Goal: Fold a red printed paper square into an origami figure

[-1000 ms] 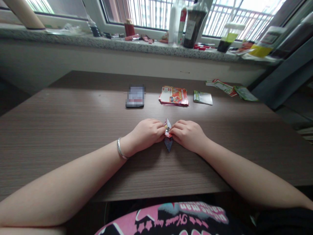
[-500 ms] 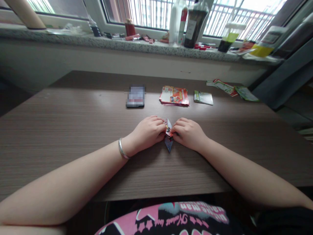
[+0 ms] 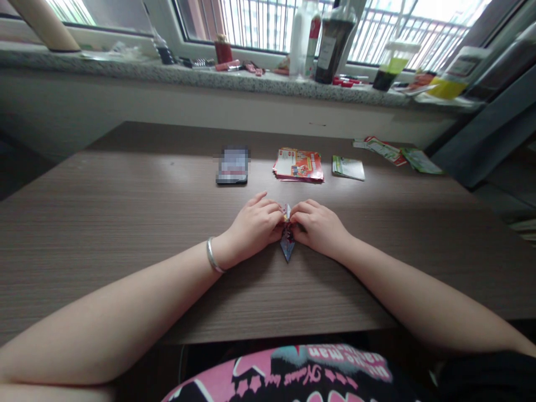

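Note:
Between my two hands is a small piece of folded printed paper (image 3: 287, 249), dark blue-grey with coloured print, its pointed ends showing toward me and away from me. My left hand (image 3: 260, 222) pinches its left side, the index finger or another finger lifted a little at the back. From the right, my right hand (image 3: 318, 223) grips the paper with thumb and fingers closed. The fingers of both hands nearly meet and hide the paper's middle. A silver bangle (image 3: 213, 255) circles my left wrist.
Beyond my hands on the table (image 3: 125, 223) lie a phone with a blurred screen (image 3: 233, 166), a stack of printed red papers (image 3: 298, 164), a smaller stack (image 3: 348, 167) and loose paper strips (image 3: 387, 151). Bottles and a drink cup (image 3: 335, 44) stand on the windowsill (image 3: 259, 84).
My right hand has shifted slightly left, closer to my left fingers. One left finger has lifted. The red part of the paper's middle is now mostly covered.

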Available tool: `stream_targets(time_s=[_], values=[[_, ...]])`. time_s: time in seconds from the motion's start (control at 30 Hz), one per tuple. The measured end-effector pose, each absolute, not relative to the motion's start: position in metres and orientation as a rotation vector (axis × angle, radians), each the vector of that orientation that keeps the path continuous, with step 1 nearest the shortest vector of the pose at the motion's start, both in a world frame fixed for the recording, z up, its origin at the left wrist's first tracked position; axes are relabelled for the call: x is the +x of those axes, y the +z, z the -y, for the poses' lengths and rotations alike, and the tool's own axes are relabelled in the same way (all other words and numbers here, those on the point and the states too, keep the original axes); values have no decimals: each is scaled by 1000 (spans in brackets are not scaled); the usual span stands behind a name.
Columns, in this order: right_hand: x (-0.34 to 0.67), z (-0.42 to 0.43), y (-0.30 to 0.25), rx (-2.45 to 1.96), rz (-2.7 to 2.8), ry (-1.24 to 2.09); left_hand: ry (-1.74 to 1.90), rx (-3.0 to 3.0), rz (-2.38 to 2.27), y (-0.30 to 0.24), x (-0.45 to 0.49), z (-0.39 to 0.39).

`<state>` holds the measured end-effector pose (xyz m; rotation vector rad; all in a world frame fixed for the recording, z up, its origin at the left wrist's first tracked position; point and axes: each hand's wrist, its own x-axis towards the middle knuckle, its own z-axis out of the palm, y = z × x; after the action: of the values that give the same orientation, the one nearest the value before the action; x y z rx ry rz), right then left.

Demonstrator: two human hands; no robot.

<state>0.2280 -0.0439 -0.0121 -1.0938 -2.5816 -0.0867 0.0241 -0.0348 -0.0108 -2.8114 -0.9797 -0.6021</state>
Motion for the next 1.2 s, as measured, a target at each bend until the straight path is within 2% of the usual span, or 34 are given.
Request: stream_targets(time_s=[0.3, 0.6, 0.87, 1.07, 1.2], values=[[233, 37, -12, -1102, 2458, 284, -693, -2904, 1013, -14, 22, 31], [231, 35, -19, -1226, 2314, 304, -754, -2955, 1300, -19, 22, 24], [227, 35, -20, -1312, 2253, 348, -687, -2960, 1257, -18, 22, 23], [230, 34, -18, -1419, 2223, 400, -743, -3046, 979, -16, 18, 29], [231, 33, -17, -1474, 2207, 398, -610, -3011, 904, -14, 17, 35]])
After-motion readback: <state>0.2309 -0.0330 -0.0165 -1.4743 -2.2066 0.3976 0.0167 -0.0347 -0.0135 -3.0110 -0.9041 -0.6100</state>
